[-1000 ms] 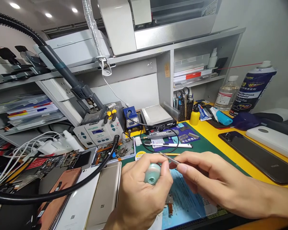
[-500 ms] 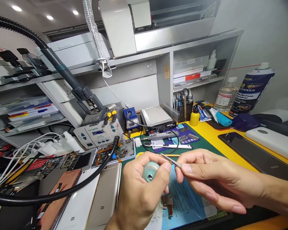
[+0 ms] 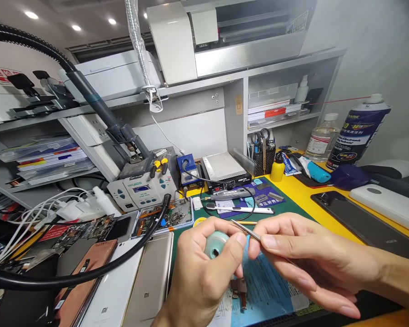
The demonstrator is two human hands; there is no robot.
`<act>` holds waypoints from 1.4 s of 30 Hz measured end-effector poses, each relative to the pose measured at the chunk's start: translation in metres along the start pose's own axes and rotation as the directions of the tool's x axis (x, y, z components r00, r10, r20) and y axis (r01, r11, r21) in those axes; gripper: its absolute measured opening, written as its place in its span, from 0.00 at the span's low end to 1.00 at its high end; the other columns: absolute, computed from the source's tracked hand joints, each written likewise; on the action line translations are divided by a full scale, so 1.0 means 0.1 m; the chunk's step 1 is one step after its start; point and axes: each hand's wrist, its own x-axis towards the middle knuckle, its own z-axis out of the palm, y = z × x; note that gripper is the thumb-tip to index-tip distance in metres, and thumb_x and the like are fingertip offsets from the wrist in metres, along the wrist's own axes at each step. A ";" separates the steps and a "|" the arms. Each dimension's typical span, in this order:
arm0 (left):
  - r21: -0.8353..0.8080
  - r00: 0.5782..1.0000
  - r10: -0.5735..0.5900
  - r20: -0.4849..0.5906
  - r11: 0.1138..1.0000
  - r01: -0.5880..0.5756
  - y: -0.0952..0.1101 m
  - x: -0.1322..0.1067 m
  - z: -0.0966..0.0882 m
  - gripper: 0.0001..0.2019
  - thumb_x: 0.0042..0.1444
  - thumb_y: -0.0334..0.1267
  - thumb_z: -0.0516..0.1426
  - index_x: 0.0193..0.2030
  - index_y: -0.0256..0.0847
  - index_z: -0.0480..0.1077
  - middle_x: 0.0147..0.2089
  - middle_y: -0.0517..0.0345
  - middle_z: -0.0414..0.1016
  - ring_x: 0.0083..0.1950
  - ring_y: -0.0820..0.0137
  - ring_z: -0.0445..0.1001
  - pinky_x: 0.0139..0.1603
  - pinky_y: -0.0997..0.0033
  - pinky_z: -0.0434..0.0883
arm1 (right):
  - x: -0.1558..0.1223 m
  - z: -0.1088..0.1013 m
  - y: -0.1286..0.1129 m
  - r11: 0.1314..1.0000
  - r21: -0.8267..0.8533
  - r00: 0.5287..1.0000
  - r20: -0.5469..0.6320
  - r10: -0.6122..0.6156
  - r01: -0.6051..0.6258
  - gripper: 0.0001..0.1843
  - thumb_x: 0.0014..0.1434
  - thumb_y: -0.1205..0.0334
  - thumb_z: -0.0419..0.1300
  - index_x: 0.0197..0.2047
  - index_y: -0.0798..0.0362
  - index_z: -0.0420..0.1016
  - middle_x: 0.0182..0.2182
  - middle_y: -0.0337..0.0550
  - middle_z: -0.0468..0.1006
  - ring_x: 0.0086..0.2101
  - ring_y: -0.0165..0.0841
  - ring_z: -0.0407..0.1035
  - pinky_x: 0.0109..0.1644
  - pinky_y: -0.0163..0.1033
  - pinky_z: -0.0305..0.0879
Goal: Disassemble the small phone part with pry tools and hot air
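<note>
My left hand (image 3: 206,272) is closed around a small round teal spool (image 3: 211,245) with a dark hole in its middle. Its thumb and forefinger meet at the front, close to slim metal tweezers (image 3: 247,230). My right hand (image 3: 300,247) pinches those tweezers between thumb and forefinger, their tips pointing left; its lower fingers are loosely extended. Whether the tips grip anything is too small to make out. Below the hands, a small phone part with brown flex cables (image 3: 239,293) lies on a blue sheet (image 3: 266,290).
Several phones, one gold (image 3: 148,277), lie left under a thick black hose (image 3: 98,279). Behind stand a rework station (image 3: 139,190), a tray of circuit boards (image 3: 177,213) and a toothbrush (image 3: 248,210). A dark phone (image 3: 354,218) and spray can (image 3: 357,131) are right.
The view has shifted slightly, moving the scene a little right and down. Both hands keep their holds on the spool and tweezers; the right hand's lower fingers reach a little farther down.
</note>
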 end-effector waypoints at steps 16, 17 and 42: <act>0.101 0.998 0.034 -0.062 0.994 -0.028 0.02 -0.01 0.05 0.12 0.52 0.44 0.62 0.26 0.37 0.74 0.17 0.64 0.66 0.18 0.81 0.58 0.19 0.82 0.57 | 0.02 0.02 0.00 0.997 -0.073 0.998 -0.054 0.017 -0.021 0.16 0.71 0.53 0.53 0.47 0.57 0.73 0.21 0.36 0.73 0.09 0.23 0.64 0.10 0.22 0.55; 0.102 0.998 0.027 -0.061 0.995 -0.021 0.02 -0.01 0.05 0.12 0.52 0.44 0.62 0.26 0.37 0.74 0.16 0.64 0.65 0.18 0.81 0.58 0.19 0.82 0.57 | 0.01 0.03 -0.01 0.994 -0.108 0.997 -0.076 0.015 -0.023 0.16 0.70 0.53 0.53 0.47 0.57 0.73 0.20 0.35 0.73 0.09 0.23 0.63 0.10 0.22 0.55; 0.059 1.000 -0.024 -0.006 0.998 0.025 -0.03 0.01 0.05 0.14 0.52 0.46 0.62 0.26 0.36 0.73 0.17 0.63 0.64 0.19 0.79 0.58 0.21 0.80 0.58 | -0.01 0.05 -0.01 0.938 -0.340 0.966 -0.257 -0.020 -0.071 0.19 0.66 0.46 0.57 0.42 0.56 0.73 0.17 0.34 0.71 0.10 0.23 0.60 0.11 0.24 0.54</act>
